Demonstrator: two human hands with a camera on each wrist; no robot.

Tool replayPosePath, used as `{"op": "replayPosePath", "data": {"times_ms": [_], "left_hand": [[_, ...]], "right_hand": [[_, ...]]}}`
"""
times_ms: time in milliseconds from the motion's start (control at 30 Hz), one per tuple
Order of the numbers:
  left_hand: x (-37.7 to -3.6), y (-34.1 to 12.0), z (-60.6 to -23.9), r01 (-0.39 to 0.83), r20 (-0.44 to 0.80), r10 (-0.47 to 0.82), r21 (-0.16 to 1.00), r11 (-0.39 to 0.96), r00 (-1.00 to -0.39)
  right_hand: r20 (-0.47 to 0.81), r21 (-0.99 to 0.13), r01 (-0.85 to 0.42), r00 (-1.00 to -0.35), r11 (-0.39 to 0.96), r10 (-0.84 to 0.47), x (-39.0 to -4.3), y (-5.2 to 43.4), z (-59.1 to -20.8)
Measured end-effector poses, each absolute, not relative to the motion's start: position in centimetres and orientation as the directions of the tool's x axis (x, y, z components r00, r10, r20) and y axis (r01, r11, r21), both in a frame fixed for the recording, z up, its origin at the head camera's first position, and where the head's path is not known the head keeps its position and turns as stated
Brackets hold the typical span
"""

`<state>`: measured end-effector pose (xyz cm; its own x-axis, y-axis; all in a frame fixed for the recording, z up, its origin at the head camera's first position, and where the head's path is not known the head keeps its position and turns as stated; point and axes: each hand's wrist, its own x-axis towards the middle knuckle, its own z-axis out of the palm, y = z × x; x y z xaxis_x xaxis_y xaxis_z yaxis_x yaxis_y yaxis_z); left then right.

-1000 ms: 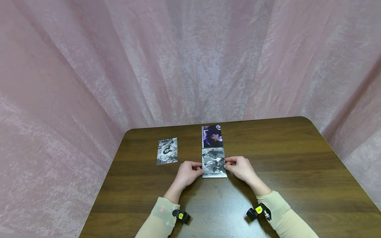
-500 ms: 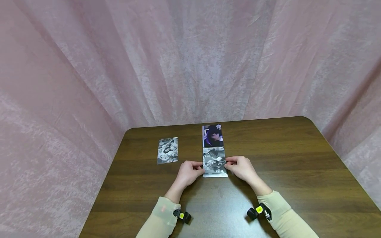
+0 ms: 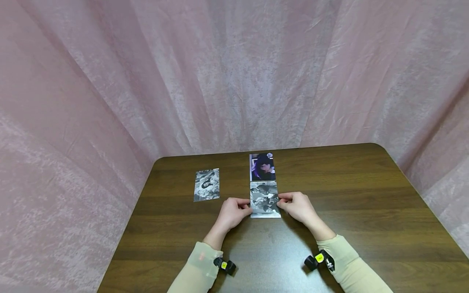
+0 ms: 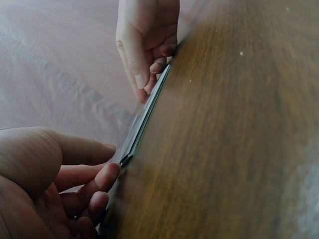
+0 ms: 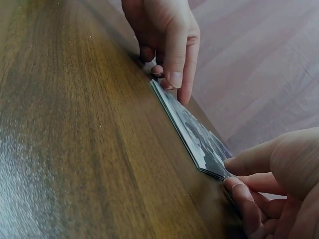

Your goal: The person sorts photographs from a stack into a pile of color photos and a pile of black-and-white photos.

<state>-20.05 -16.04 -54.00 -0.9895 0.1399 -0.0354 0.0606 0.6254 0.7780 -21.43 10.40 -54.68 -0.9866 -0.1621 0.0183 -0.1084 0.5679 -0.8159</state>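
Observation:
A black-and-white photo card (image 3: 264,198) lies in front of me in the head view, on top of a thin stack whose layered edges (image 5: 182,137) show in the right wrist view. My left hand (image 3: 232,212) pinches its left edge between thumb and fingers. On the opposite edge, my right hand (image 3: 296,206) pinches it the same way. In the left wrist view the stack (image 4: 144,117) sits low, close over the wood. Directly beyond it lies a purple-toned photo card (image 3: 262,167), its near edge meeting the stack's far edge.
Another black-and-white photo card (image 3: 207,185) lies apart to the left, slightly turned. All of it is on a brown wooden table (image 3: 340,183) with rounded far corners. Pink curtains (image 3: 234,81) hang behind and at both sides.

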Motion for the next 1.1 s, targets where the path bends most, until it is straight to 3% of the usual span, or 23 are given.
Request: {"op": "replayPosePath", "data": {"times_ms": [1100], "left_hand": [[-20.2, -17.5, -53.5, -0.003, -0.082, 0.125, 0.848, 0.530, -0.989]], "right_hand": [[0.007, -0.835, -0.087, -0.989, 0.543, -0.148, -21.8, 10.4, -53.7]]}}
